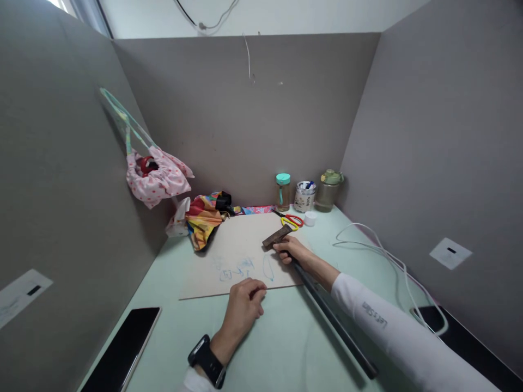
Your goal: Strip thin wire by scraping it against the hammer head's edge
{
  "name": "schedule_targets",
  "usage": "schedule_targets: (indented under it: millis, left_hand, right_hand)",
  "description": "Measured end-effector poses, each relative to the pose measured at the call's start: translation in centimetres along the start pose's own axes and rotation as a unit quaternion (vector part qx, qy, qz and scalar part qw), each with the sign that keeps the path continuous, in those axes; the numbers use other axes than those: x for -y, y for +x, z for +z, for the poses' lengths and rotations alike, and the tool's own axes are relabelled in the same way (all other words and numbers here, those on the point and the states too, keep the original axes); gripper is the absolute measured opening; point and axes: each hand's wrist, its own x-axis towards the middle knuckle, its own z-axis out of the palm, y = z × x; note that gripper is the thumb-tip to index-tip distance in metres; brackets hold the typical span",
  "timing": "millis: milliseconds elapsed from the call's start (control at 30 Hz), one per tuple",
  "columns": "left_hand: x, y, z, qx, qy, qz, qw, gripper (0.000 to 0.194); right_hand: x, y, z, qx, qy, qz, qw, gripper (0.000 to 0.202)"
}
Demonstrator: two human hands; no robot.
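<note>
My right hand (292, 250) is wrapped around a hammer (327, 310) close to its head. The brown, rusty-looking head points to the far left, above a pale board (245, 234). Its long black handle slants back toward me at the right, beneath my white-sleeved forearm. My left hand (244, 305), with a black watch on the wrist, rests at the board's front edge. Its fingers are loosely curled and nothing shows in them. Blue scribbles mark the board between the two hands.
Scissors (292, 220) and a white cap (310, 219) lie behind the hammer. Two bottles and a pen jar (304, 197) stand at the back. A colourful cloth (203, 220) sits back left, below a hanging pink bag (159, 177). A phone (122, 348) lies front left; white cable (384, 250) right.
</note>
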Motion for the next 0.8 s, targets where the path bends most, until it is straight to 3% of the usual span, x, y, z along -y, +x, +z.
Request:
schedule_targets:
  millis: [200, 400, 567, 800]
  left_hand:
    - [-0.4, -0.1, 0.0, 0.0, -0.031, -0.008, 1.0, 0.023]
    - [-0.3, -0.1, 0.1, -0.003, -0.037, -0.01, 0.999, 0.021]
    - [-0.1, -0.1, 0.0, 0.004, -0.022, -0.03, 0.999, 0.021]
    - [-0.5, 0.0, -0.1, 0.004, -0.002, -0.035, 0.999, 0.021]
  right_hand:
    - [-0.3, 0.3, -0.5, -0.019, -0.122, 0.009, 0.992, 0.037]
    - [1.5, 0.6, -0.1, -0.049, -0.287, -0.008, 0.957, 0.036]
    - [3.6, 2.3, 1.4, -0.073, -0.412, -0.055, 0.907, 0.037]
    - [5.1, 4.7, 4.5, -0.127, -0.566, -0.115, 0.807, 0.034]
